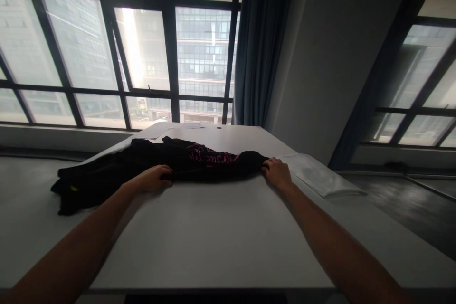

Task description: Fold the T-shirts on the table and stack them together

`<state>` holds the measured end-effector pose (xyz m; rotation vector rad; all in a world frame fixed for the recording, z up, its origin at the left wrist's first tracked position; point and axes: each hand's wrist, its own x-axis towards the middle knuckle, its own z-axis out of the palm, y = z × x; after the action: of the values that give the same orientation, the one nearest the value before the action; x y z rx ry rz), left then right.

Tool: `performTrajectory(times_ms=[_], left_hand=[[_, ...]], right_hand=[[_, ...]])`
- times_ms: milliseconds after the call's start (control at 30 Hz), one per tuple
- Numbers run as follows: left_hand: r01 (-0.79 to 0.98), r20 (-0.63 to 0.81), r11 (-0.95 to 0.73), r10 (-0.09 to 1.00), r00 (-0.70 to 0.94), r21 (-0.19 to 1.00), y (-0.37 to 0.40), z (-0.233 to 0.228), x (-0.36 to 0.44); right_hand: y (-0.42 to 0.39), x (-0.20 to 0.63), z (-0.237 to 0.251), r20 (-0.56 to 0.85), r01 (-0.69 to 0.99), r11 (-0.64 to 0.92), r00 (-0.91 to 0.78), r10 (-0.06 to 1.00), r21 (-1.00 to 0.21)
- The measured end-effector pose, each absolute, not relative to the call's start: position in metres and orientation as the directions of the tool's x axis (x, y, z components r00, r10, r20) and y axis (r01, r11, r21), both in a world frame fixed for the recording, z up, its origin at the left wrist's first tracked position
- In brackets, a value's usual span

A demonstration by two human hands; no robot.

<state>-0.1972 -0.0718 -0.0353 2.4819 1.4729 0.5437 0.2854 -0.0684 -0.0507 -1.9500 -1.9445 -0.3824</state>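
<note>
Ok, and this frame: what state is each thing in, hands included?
Black garment with pink lettering: gathered lengthwise, unevenly creased
Left hand: curled on its near edge
Right hand: gripping its right end
White folded item: lying flat
Hinged window pane: tilted ajar
Blue curtains: drawn aside

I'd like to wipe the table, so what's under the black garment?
The table, which shows along the near side of the garment. Whether anything else lies beneath can't be seen: the cloth covers it.
</note>
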Motion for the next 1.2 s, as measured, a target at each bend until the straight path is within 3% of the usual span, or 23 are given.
performTrajectory(times_ms=[100, 200, 267, 367, 433, 500, 567, 633, 700, 800, 900, 1000, 1100, 1200], left_hand=[[0.894, 0.151, -0.419, 0.905, 0.398, 0.158, -0.081, -0.033, -0.174], [0.914, 0.167, -0.397, 0.91, 0.38, 0.083, -0.096, -0.028, -0.142], [0.87, 0.159, -0.462, 0.884, 0.439, 0.169, -0.11, -0.026, -0.122], [0.664, 0.092, -0.593, 0.773, 0.627, 0.456, -0.132, -0.027, -0.096], [0.463, 0.092, -0.62, 0.655, 0.75, 0.634, -0.138, -0.029, -0.087], [0.352, 0.174, -0.628, 0.621, 0.765, 0.693, -0.132, -0.031, -0.091], [0.435, 0.263, -0.646, 0.702, 0.662, 0.627, -0.114, -0.035, -0.107], [0.663, 0.28, -0.597, 0.8, 0.53, 0.451, -0.093, -0.042, -0.129], [0.818, 0.171, -0.494, 0.869, 0.464, 0.293, -0.078, -0.05, -0.148], [0.901, 0.009, -0.429, 0.903, 0.429, 0.07, -0.077, -0.051, -0.154], [0.888, -0.031, -0.442, 0.896, 0.442, -0.125, -0.095, -0.035, -0.135], [0.853, -0.048, -0.473, 0.879, 0.475, -0.22, -0.12, -0.015, -0.112], [0.799, -0.038, -0.587, 0.808, 0.588, -0.13, -0.145, -0.003, -0.095], [0.64, -0.06, -0.721, 0.65, 0.757, 0.265, -0.164, -0.003, -0.082]], right_hand=[[-0.071, 0.288, -0.047, 0.471, 0.988, -0.13, 0.152, 0.869, -0.078], [-0.072, 0.277, -0.046, 0.36, 0.973, -0.144, 0.201, 0.911, -0.179], [-0.069, 0.266, -0.049, 0.262, 0.96, -0.082, 0.155, 0.953, -0.269], [-0.064, 0.251, -0.062, 0.201, 0.925, 0.135, -0.066, 0.977, -0.355], [-0.063, 0.242, -0.073, 0.185, 0.898, 0.251, -0.195, 0.963, -0.361], [-0.064, 0.235, -0.082, 0.177, 0.9, 0.27, -0.22, 0.959, -0.342], [-0.066, 0.23, -0.086, 0.205, 0.908, 0.263, -0.204, 0.957, -0.325], [-0.067, 0.229, -0.085, 0.252, 0.894, 0.31, -0.235, 0.939, -0.323], [-0.065, 0.233, -0.081, 0.281, 0.866, 0.38, -0.296, 0.913, -0.323], [-0.06, 0.248, -0.073, 0.26, 0.876, 0.385, -0.314, 0.913, -0.29], [-0.057, 0.274, -0.067, 0.215, 0.955, 0.191, -0.142, 0.966, -0.226], [-0.056, 0.302, -0.065, 0.197, 0.979, -0.03, 0.07, 0.978, -0.201], [-0.055, 0.317, -0.065, 0.201, 0.973, -0.056, 0.103, 0.974, -0.226], [-0.054, 0.313, -0.067, 0.218, 0.925, 0.058, 0.027, 0.976, -0.375]])
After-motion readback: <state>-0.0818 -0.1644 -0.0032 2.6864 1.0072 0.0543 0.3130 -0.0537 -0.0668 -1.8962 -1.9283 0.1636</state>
